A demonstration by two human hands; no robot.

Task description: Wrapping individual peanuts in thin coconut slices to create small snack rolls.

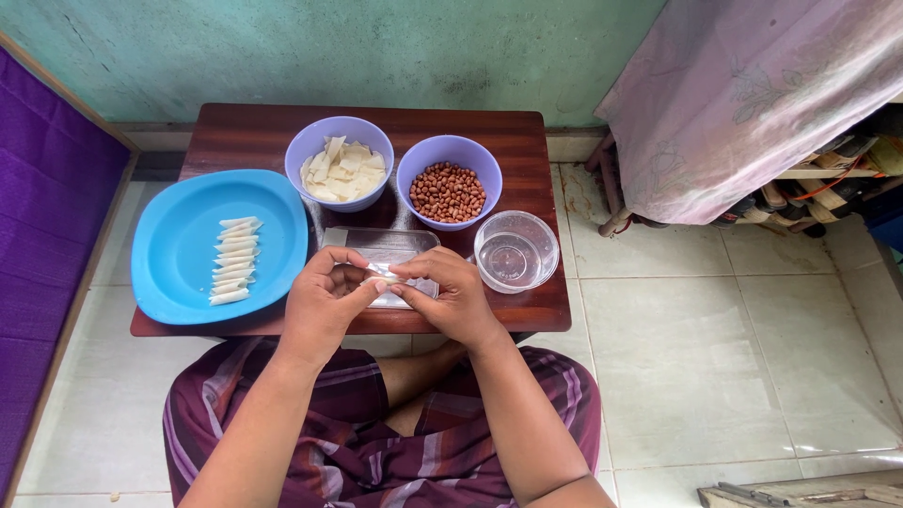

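My left hand (324, 301) and my right hand (450, 296) meet over a small clear tray (381, 246) at the front of a low wooden table (527, 141). Together the fingertips pinch a small pale wrapper piece (384, 277), which is mostly hidden by the fingers. To the left a blue plate (179, 254) carries a column of several rolled white pieces (233, 261). Behind the tray stand a purple bowl of flat white wrappers (340, 169) and a purple bowl of peanuts (449, 191).
A clear round bowl (516, 251) with a little water sits right of my hands. A purple mat (42, 207) lies at the left. At the right a rack of items under pink cloth (743, 103) stands on the tiled floor (734, 357).
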